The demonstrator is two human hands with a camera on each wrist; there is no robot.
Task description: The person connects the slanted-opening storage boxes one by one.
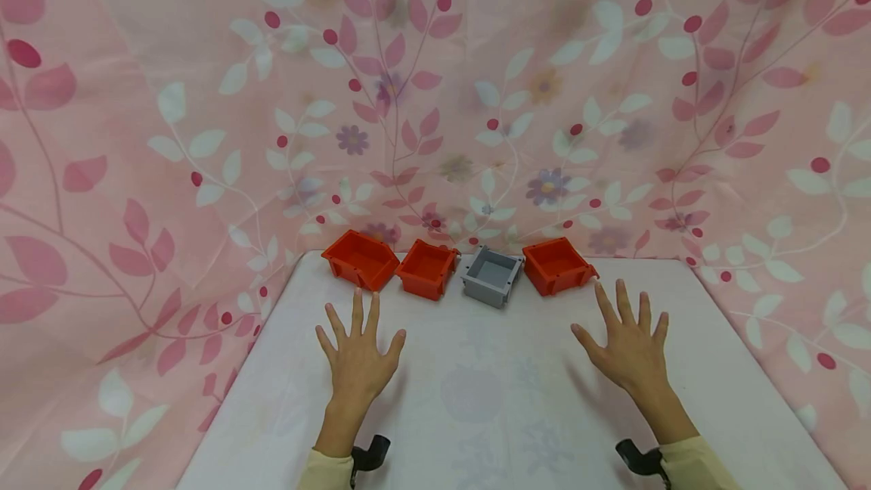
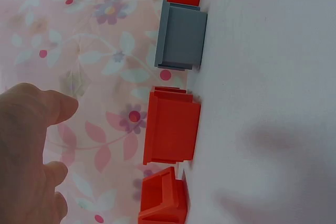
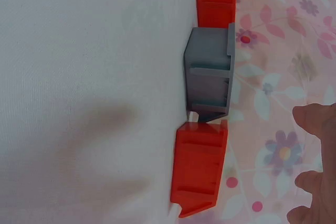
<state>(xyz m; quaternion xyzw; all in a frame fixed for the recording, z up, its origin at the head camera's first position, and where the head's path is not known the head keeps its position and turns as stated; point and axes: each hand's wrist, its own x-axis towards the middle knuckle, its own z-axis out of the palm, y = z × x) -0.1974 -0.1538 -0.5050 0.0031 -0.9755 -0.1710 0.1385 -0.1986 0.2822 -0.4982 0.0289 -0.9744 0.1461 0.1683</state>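
Note:
My left hand (image 1: 359, 361) is held above the white table with its fingers spread, palm down, holding nothing. On the other side, my right hand (image 1: 629, 346) is spread the same way and also holds nothing. Beyond the left fingertips sits a red-orange bin (image 1: 361, 259) with a sloped front. Beside it stands a second red-orange bin (image 1: 427, 269), then a grey bin (image 1: 491, 276). A third red-orange bin (image 1: 556, 266) lies nearest the right hand's fingertips. All the bins I can see into in the head view hold nothing visible.
The white-covered table (image 1: 476, 429) has the bins in a row along its back edge. A pink floral curtain (image 1: 435, 97) hangs close behind them and along both sides. Black wrist mounts (image 1: 370, 452) show at both sleeves.

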